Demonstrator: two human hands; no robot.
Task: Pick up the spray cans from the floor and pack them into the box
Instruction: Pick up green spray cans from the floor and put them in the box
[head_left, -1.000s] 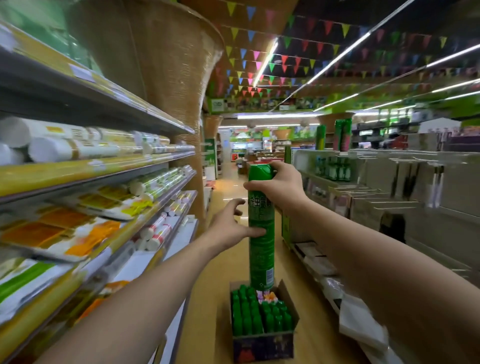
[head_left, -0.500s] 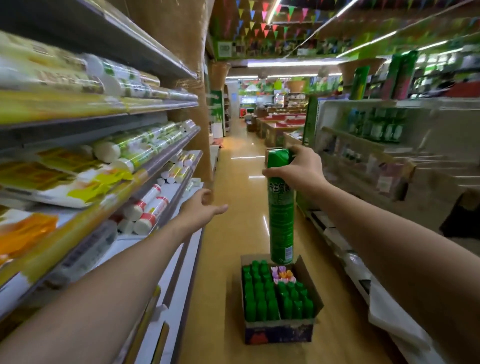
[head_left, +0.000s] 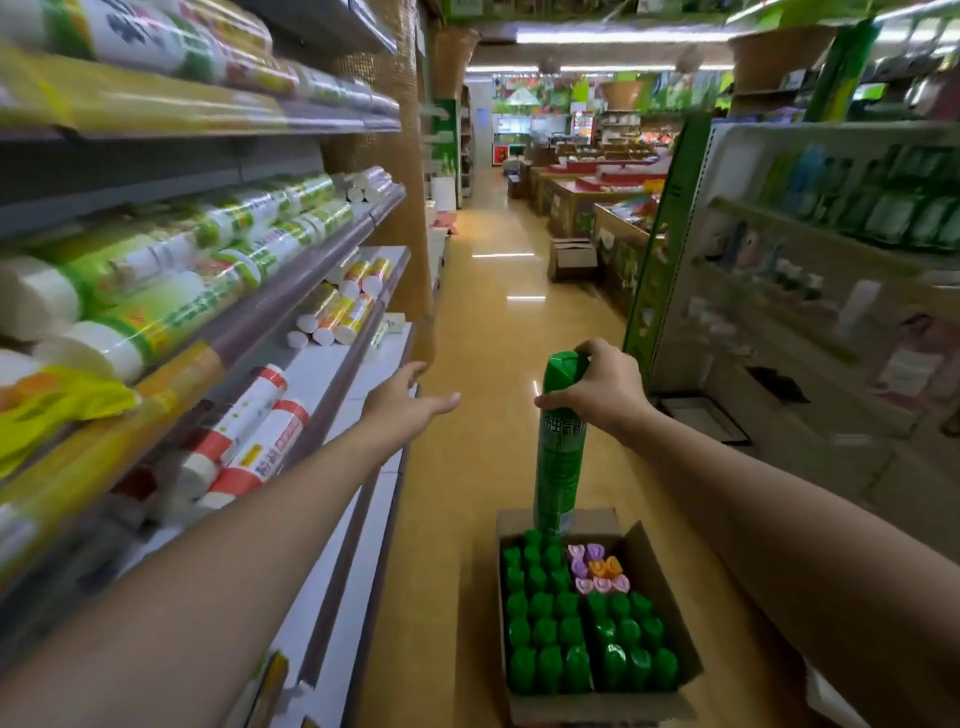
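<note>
My right hand (head_left: 602, 392) grips the cap end of a tall green spray can (head_left: 560, 457), which hangs upright with its base just above the far side of an open cardboard box (head_left: 660, 571) on the aisle floor. Inside the box stand several green-capped cans (head_left: 587, 634) in rows, plus a few pink, purple and orange caps (head_left: 597, 569) at the far right. My left hand (head_left: 402, 405) is stretched out to the left of the can, fingers straight, holding nothing and near the shelf edge.
Store shelves (head_left: 311, 291) with rolls and packets line the left of the aisle. A rack (head_left: 810, 291) of hanging goods runs along the right. Another cardboard box (head_left: 571, 257) sits farther down the yellow floor (head_left: 483, 364).
My left hand let go of the can and moved left toward the shelf. My right hand brought the can lower, over the box, while the view tipped down.
</note>
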